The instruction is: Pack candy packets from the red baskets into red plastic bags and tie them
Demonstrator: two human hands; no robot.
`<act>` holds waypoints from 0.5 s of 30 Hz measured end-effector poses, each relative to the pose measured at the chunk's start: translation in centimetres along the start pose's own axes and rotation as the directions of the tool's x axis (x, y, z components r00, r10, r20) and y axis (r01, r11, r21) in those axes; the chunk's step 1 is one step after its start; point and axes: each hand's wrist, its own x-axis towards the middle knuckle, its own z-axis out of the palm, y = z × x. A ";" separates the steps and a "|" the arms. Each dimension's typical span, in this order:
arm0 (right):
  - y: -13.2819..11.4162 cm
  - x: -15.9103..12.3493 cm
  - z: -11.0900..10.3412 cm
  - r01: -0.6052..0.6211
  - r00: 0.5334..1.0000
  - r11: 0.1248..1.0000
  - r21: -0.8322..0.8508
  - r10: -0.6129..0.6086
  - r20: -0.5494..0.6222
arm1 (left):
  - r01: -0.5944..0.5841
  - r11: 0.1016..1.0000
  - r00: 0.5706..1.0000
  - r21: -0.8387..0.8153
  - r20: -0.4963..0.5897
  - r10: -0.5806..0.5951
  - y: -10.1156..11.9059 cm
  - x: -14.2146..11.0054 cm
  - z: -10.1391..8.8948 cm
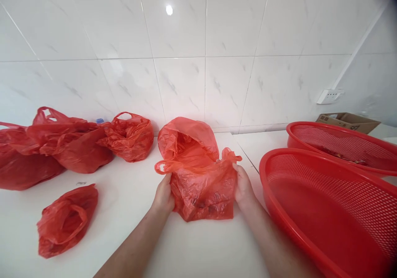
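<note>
Between my two hands is a red plastic bag with dark contents showing faintly through its thin film; I cannot make out what they are. My left hand grips its left side, just below a loop handle. On the opposite side, my right hand holds the bag's edge, with the fingers partly hidden by the plastic. Right behind it, against the wall, a second red bag rests with its mouth gaping toward me.
Several filled red bags line the wall at left. A smaller red bag lies front left. At right stand a large red plastic basket, another basket behind it, a cardboard box and a wall socket.
</note>
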 end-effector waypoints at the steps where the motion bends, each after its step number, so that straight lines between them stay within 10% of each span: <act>1: 0.1 -0.1 0.1 -0.021 0.999 1.000 -0.007 0.021 0.039 | -0.016 1.000 0.997 -0.013 0.079 0.017 -0.1 -0.2 -0.2; 7: -0.1 -0.6 0.8 -0.090 0.994 0.995 0.035 0.088 0.059 | -0.112 0.992 0.917 0.057 0.391 0.081 -0.1 -1.3 -1.0; 15: 0.0 -0.8 0.3 -0.196 0.977 0.951 0.237 0.169 0.129 | 0.019 0.990 0.969 0.139 0.241 -0.052 -0.6 -1.5 -0.8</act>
